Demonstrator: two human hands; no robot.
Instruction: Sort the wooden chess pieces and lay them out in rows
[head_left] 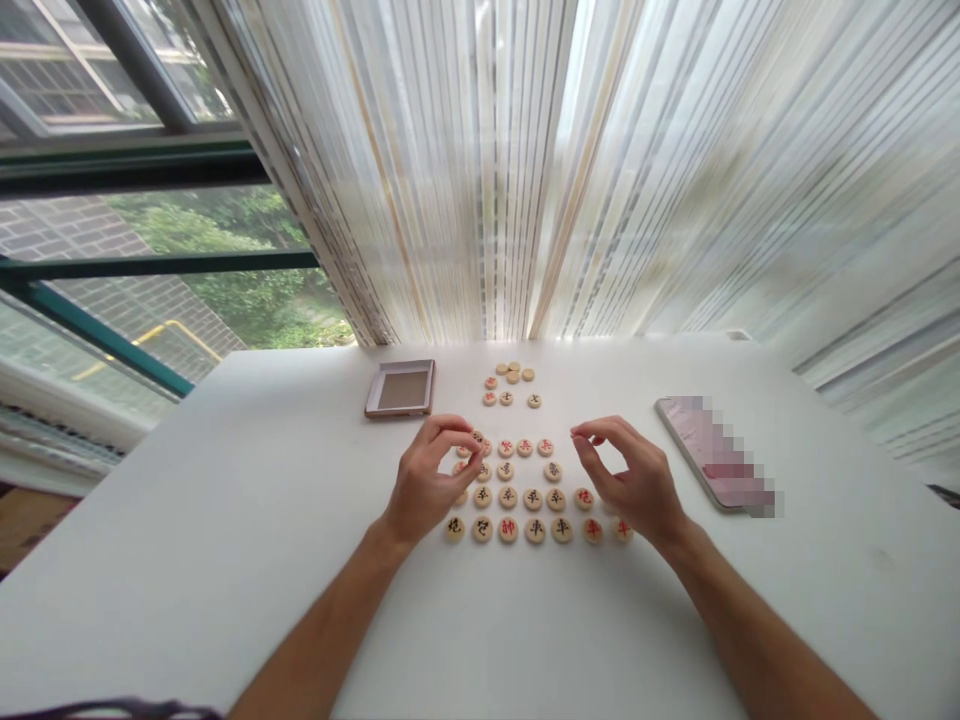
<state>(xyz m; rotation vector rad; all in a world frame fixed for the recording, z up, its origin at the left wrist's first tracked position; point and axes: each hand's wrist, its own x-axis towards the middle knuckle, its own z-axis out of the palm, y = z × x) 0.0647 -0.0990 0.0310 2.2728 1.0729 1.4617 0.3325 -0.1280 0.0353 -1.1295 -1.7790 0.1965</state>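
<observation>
My left hand (431,480) pinches a wooden Chinese chess piece (478,437) with a dark character, just above the left end of the rows. Its fingers partly cover the pieces below. To the right of the rows hovers my right hand (630,475), thumb and index finger brought together; whether anything is between them I cannot make out. Round pieces lie face up in rows, among them a red-marked piece (508,529) in the nearest row and a black-marked piece (553,471) near my right hand.
Behind the rows, a loose group includes face-down pieces (513,377) and several face-up ones. An open shallow box (401,388) stands back left on the white table (225,560). A phone (709,455), partly pixelated, lies at the right. A striped curtain (450,170) hangs behind the table.
</observation>
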